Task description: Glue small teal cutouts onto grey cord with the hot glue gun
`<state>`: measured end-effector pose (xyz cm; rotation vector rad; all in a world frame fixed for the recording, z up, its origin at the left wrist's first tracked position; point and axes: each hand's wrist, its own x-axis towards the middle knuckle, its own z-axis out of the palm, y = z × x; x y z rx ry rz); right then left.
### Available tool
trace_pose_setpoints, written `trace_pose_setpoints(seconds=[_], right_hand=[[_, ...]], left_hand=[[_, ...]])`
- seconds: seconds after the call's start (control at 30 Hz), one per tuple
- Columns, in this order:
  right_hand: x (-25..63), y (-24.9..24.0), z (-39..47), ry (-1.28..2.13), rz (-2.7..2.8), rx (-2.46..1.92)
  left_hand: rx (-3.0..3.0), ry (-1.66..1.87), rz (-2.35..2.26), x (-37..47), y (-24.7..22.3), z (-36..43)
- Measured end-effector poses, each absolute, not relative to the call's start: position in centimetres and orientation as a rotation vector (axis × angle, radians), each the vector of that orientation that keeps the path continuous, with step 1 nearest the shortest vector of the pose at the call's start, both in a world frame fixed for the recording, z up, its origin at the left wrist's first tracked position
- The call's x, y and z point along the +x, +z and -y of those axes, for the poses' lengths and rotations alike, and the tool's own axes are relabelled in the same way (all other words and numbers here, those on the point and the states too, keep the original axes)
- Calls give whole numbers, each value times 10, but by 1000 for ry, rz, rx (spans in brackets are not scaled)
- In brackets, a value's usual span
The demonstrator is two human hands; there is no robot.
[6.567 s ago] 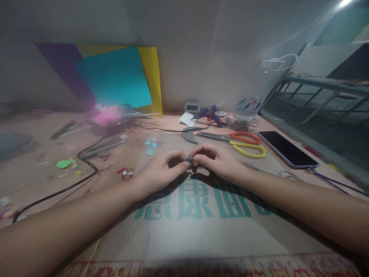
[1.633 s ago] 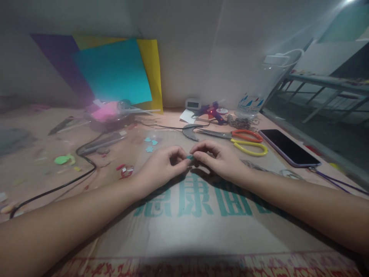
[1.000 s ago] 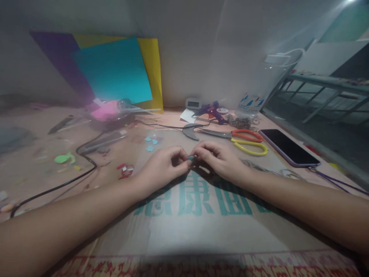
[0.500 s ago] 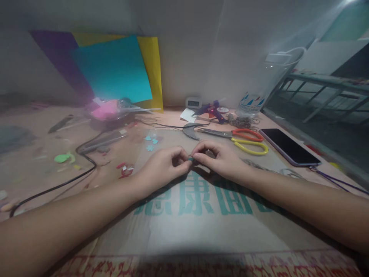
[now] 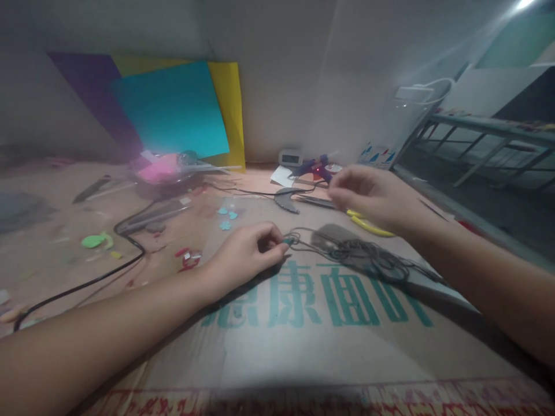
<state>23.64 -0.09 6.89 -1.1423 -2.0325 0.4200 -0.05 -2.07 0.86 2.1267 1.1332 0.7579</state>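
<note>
My left hand [image 5: 251, 251] is closed in a pinch on a small teal piece [image 5: 288, 240], mostly hidden by the fingertips. A thin grey-brown cord [image 5: 364, 254] runs from beside that piece into a loose tangle on the cardboard. Above the scissors, my right hand [image 5: 368, 193] is raised and somewhat blurred, its fingers loosely curled and apart, with nothing visible in them. Its fingertips are close to the handle of a purple glue gun [image 5: 313, 167] with a red light. The scissors [image 5: 368, 224] have a yellow handle that is partly covered by this hand.
A grey crescent [image 5: 286, 200] and pale blue cutouts [image 5: 224, 225] lie on the printed cardboard [image 5: 277, 352]. At left are a black cable [image 5: 87, 280], red scraps [image 5: 188, 259] and a green piece [image 5: 93, 238]. Coloured sheets [image 5: 173, 110] lean on the wall, near a small digital timer [image 5: 290, 157].
My right hand has left the teal piece and moved up and right, towards the glue gun. The tangled cord is now uncovered. My left hand keeps its pinch in place.
</note>
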Motion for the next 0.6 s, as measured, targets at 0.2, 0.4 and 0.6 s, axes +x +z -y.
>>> trace_pose_setpoints(seconds=[0.2, 0.4, 0.6], right_hand=[[214, 33, 21, 198, 2289, -982], [210, 10, 19, 2, 2319, -843], [209, 10, 19, -5, 2305, -779]], left_hand=[[2054, 762, -1145, -1, 9, 18], [2006, 740, -1151, -2, 6, 17], [2010, 736, -1128, -2, 7, 18]])
